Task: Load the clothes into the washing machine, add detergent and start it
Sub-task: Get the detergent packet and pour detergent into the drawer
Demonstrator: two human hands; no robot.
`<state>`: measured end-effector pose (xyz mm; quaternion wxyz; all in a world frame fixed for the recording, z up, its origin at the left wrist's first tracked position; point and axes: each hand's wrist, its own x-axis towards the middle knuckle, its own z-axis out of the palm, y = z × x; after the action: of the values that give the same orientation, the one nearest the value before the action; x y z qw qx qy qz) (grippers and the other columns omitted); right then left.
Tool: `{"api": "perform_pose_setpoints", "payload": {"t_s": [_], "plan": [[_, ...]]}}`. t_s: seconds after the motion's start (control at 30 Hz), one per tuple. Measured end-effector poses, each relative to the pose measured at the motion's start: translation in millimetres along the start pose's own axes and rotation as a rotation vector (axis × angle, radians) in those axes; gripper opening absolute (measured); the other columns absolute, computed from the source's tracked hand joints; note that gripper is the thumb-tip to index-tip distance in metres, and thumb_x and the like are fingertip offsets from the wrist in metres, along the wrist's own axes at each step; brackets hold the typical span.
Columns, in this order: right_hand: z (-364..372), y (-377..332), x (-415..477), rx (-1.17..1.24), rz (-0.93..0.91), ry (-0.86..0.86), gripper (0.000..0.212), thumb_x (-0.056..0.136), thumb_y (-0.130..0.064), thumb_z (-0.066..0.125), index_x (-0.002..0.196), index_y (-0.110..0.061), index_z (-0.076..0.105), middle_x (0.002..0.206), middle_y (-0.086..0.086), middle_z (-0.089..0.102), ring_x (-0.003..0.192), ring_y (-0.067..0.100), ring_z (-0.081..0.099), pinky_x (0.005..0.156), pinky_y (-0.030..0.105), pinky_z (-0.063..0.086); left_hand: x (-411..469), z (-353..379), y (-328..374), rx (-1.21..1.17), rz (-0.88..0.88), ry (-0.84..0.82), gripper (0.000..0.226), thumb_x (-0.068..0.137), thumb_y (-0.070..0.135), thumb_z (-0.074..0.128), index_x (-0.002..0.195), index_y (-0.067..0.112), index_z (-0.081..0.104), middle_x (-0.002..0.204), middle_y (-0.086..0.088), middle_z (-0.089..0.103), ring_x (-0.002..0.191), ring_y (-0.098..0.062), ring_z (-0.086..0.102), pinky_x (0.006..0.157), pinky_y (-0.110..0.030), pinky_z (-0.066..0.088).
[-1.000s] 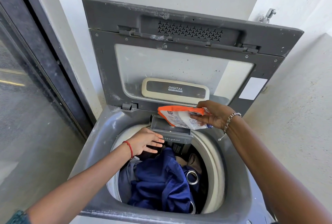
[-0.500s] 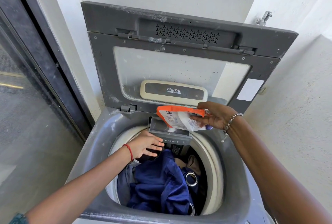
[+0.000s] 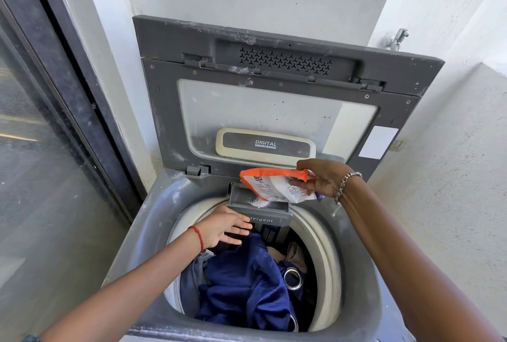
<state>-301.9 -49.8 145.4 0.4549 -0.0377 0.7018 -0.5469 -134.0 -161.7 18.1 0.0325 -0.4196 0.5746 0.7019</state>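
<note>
On your far left a dark-framed glass door (image 3: 41, 149) runs close beside the washing machine (image 3: 142, 237), leaving only a narrow strip of white wall between them. Your left hand (image 3: 222, 229) reaches in over the left rim of the tub, fingers (image 3: 238, 225) spread and relaxed, gripping nothing; their tips touch the front left edge of the pulled-out detergent drawer (image 3: 260, 210), covering the first letters of its label. Under and just right of that hand the drum holds blue clothes (image 3: 241, 281) piled high, with a metal ring (image 3: 293, 278) showing and a tan garment (image 3: 295, 254) tucked toward the back; the pale drum ring (image 3: 326, 259) stays bare along the right side. The drawer juts out over the rear of the opening, with white powder (image 3: 259, 202) lying in its tray. Directly above it hangs the orange and white detergent packet (image 3: 270, 186), tilted with its low corner right over the powder. Your right hand (image 3: 326, 181) pinches the packet's right end, thumb on the orange top edge and fingers (image 3: 301, 184) beneath. The raised lid (image 3: 274, 73) stands upright just behind the packet and hand, so room is tight at the back. To your right a rough white wall (image 3: 452, 177) sits beside the machine.
</note>
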Motion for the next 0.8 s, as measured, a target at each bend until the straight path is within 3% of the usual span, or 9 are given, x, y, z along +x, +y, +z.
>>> {"api": "perform_pose_setpoints", "payload": {"t_s": [0.23, 0.37, 0.6, 0.8], "plan": [[3, 3, 2, -0.007, -0.025, 0.006, 0.020, 0.089, 0.005, 0.049, 0.072, -0.003, 0.042, 0.073, 0.013, 0.051, 0.036, 0.013, 0.058, 0.043, 0.028, 0.053, -4, 0, 0, -0.010, 0.009, -0.007, 0.016, 0.091, -0.004, 0.050, 0.092, 0.005, 0.063, 0.093, -0.010, 0.069, 0.084, -0.019, 0.066, 0.070, -0.036, 0.056], [6, 5, 1, -0.018, -0.037, 0.002, 0.024, 0.090, 0.004, 0.047, 0.070, -0.004, 0.039, 0.070, 0.013, 0.049, 0.035, 0.014, 0.058, 0.039, 0.023, 0.052, -6, 3, -1, -0.019, 0.016, -0.012, 0.016, 0.090, -0.004, 0.050, 0.090, 0.005, 0.063, 0.092, -0.010, 0.069, 0.084, -0.019, 0.066, 0.072, -0.036, 0.055], [12, 7, 0, -0.055, -0.051, 0.037, 0.024, 0.089, 0.003, 0.050, 0.068, -0.005, 0.041, 0.069, 0.012, 0.050, 0.040, 0.016, 0.056, 0.048, 0.025, 0.055, -8, 7, 0, -0.064, 0.015, -0.007, 0.014, 0.089, -0.006, 0.051, 0.088, 0.004, 0.060, 0.087, -0.010, 0.066, 0.080, -0.019, 0.063, 0.071, -0.037, 0.053], [9, 10, -4, 0.004, -0.055, 0.019, 0.023, 0.091, 0.002, 0.048, 0.071, -0.004, 0.041, 0.071, 0.012, 0.051, 0.041, 0.015, 0.058, 0.043, 0.023, 0.054, -8, 12, 1, -0.092, 0.002, 0.003, 0.011, 0.088, -0.006, 0.053, 0.089, 0.003, 0.059, 0.087, -0.010, 0.066, 0.079, -0.018, 0.063, 0.068, -0.037, 0.053]]}}
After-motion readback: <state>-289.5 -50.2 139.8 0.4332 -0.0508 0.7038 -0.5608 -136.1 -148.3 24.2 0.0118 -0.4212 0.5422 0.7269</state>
